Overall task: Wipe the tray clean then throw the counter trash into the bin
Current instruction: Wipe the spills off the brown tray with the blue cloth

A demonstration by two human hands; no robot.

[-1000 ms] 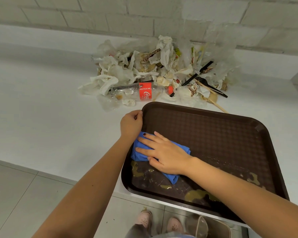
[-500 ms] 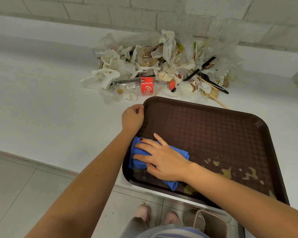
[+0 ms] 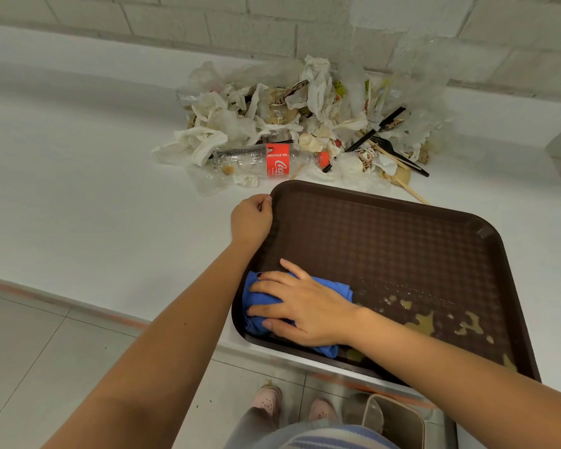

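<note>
A dark brown tray (image 3: 402,241) lies on the white counter, its near edge hanging slightly over the counter's front. My right hand (image 3: 302,306) presses flat on a blue cloth (image 3: 263,299) at the tray's near left corner. My left hand (image 3: 251,218) grips the tray's left rim near the far corner. Yellowish smears (image 3: 425,322) remain on the tray's near right part. Behind the tray sits a pile of trash (image 3: 305,115): crumpled napkins, plastic wrap, a clear cola bottle (image 3: 272,160) with a red label, black plastic forks (image 3: 392,147) and wooden sticks.
The white counter (image 3: 94,176) stretches left of the tray, backed by a pale brick wall. Below the counter edge is grey tiled floor, my feet in pink shoes (image 3: 269,400), and the rim of a bin (image 3: 392,419) under the tray's near edge.
My right hand has slid the blue cloth toward the tray's near left corner, and the smears at the near left have been wiped away. My left hand stays on the rim.
</note>
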